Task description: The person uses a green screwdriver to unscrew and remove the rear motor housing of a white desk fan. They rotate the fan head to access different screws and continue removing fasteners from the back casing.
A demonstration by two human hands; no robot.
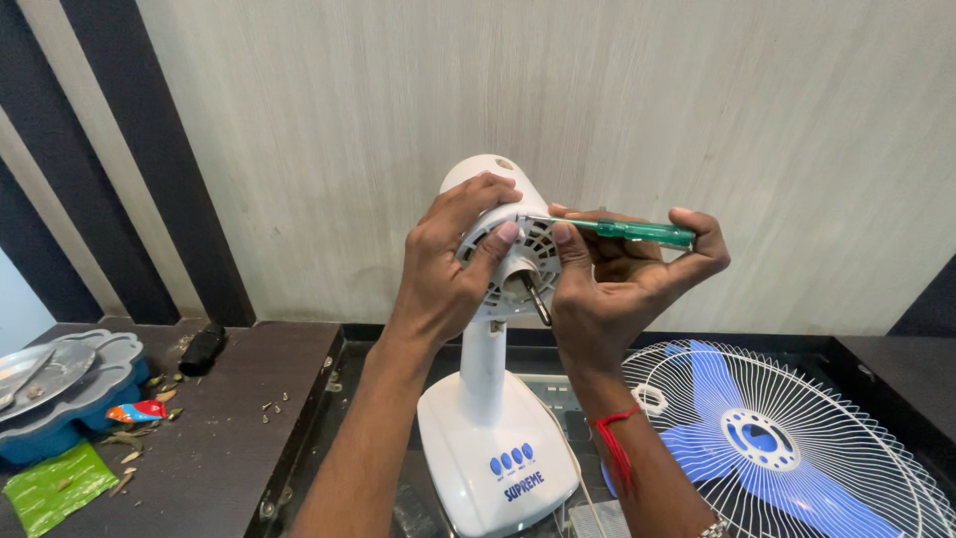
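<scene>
A white table fan body (485, 399) stands on the dark table, its motor head (495, 181) facing me without grille or blade. My left hand (448, 261) wraps around the motor head from the left, fingers over its vented front face. My right hand (617, 284) holds a green-handled screwdriver (637, 232), whose tip points at the upper front of the motor. The bare metal shaft (536, 297) sticks out between my hands. A red thread is tied on my right wrist (614, 438).
A white wire grille with the blue fan blade (767, 438) lies at the right. At the left are a blue tray with metal plates (60, 384), a green packet (58, 485), a small black object (202, 349) and scattered scraps. A pale wall rises behind.
</scene>
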